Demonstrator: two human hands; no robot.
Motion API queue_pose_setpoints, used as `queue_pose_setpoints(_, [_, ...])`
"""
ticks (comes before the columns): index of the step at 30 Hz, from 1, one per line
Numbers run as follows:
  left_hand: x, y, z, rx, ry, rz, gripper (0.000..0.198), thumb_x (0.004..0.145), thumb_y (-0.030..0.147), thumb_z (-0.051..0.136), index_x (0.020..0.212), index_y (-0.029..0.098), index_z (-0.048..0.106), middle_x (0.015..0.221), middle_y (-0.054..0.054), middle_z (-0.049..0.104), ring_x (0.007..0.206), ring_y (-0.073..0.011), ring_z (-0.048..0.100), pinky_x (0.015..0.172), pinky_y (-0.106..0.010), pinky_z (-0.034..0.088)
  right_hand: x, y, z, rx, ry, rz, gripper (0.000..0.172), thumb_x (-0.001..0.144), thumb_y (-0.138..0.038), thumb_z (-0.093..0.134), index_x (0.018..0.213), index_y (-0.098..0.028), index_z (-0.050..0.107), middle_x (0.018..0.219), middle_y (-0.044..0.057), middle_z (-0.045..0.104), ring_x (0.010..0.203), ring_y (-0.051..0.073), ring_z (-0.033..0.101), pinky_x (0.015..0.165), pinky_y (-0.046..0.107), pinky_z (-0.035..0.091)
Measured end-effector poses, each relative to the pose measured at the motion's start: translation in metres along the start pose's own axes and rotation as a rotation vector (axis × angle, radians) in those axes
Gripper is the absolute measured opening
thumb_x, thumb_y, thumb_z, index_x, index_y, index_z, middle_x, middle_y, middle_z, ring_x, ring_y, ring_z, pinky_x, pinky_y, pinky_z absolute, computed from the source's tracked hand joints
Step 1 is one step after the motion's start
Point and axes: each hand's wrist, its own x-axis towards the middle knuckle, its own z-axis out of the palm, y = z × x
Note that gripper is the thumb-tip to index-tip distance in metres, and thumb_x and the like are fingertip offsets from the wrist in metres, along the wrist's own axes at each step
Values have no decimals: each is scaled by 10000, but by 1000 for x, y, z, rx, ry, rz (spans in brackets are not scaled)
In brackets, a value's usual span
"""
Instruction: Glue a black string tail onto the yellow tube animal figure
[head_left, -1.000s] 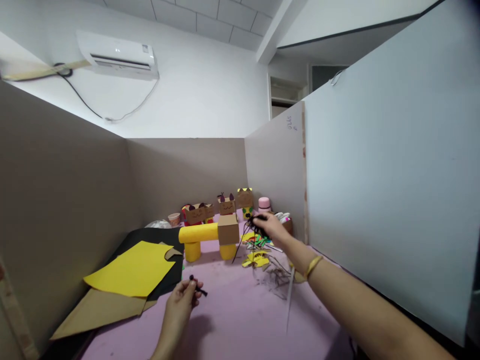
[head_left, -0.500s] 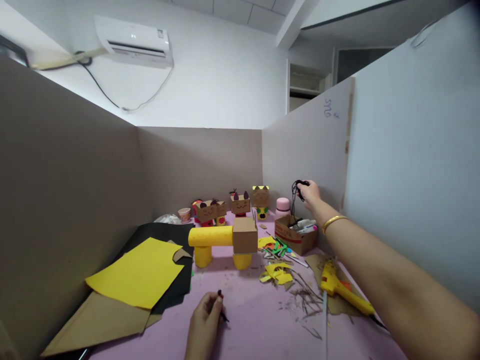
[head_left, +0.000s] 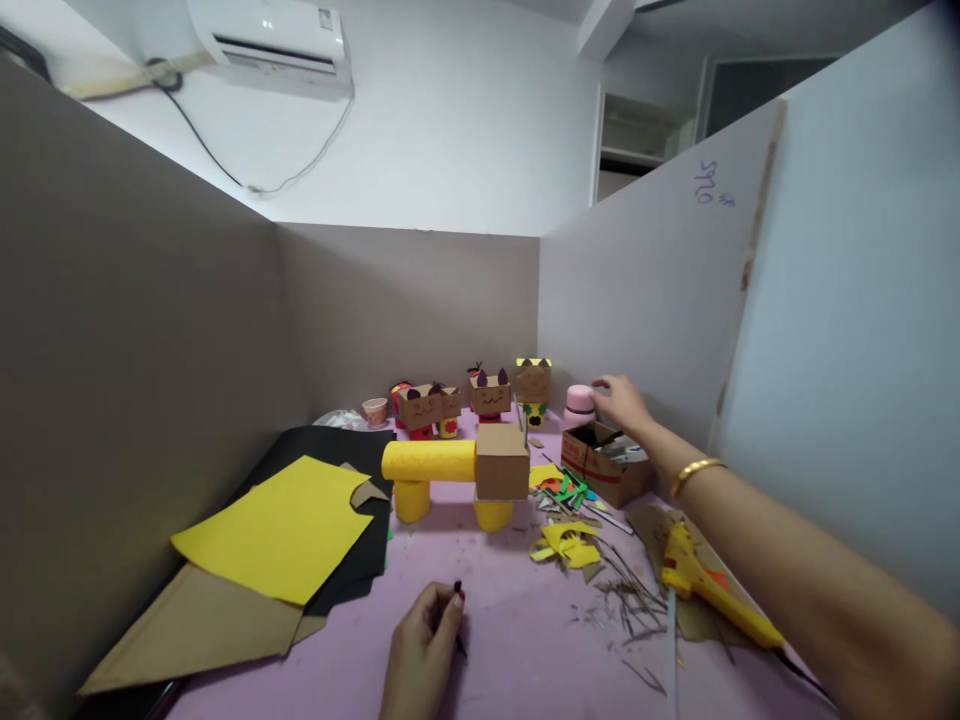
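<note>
Low over the front of the table, my left hand (head_left: 426,635) is closed, pinching a short black cord-like piece (head_left: 460,645). Its two ends stick out above and below the fingers. My right hand (head_left: 621,400) is stretched out at the back right, above the cardboard box (head_left: 600,470) and beside the pink bottle (head_left: 579,400). Its fingers are partly extended with nothing seen in them. Dark material and white and grey items lie in the box. In front of my left hand stands a yellow paper tube figure (head_left: 431,461) with a brown cardboard box head (head_left: 502,462).
Yellow paper (head_left: 277,525), black sheets (head_left: 360,560) and brown card (head_left: 202,625) lie left. A yellow glue gun (head_left: 709,590) rests right, near paper scraps (head_left: 566,545). Cardboard-headed figures (head_left: 491,393) and a paper cup (head_left: 375,412) stand at the back. Partitions (head_left: 420,290) enclose the table.
The bundle of black cord has left my right hand, which has lowered slightly by the box. My left hand keeps its pinch. The whole view has shifted a little.
</note>
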Motion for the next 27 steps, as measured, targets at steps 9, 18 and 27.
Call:
queue_pose_setpoints(9, [-5, 1, -3, -48, 108, 6, 228, 797, 403, 502, 697, 198, 517, 534, 53, 465, 509, -125, 439, 495, -227, 346, -118, -33, 62, 226, -54, -118, 677, 726, -468, 615, 1284, -161, 387, 1207, 155, 537, 1025, 250, 576, 854, 390, 468])
queue_pose_setpoints(18, [-5, 5, -10, -72, 185, 27, 226, 783, 404, 520, 699, 194, 534, 567, 43, 487, 541, -137, 470, 526, -236, 364, -158, -77, 132, 153, 358, -63, 1111, 605, -476, 705, 1393, -85, 27, 1440, 272, 161, 1335, 371, 130, 1038, 538, 171])
queue_pose_setpoints(27, [-5, 5, -24, -52, 285, 45, 242, 775, 429, 540, 730, 191, 550, 632, 25, 521, 630, -157, 483, 592, -252, 367, -157, -78, 156, 55, 465, 28, 1134, 579, -460, 729, 1403, -87, 44, 1418, 300, 196, 1296, 430, 181, 975, 585, 218])
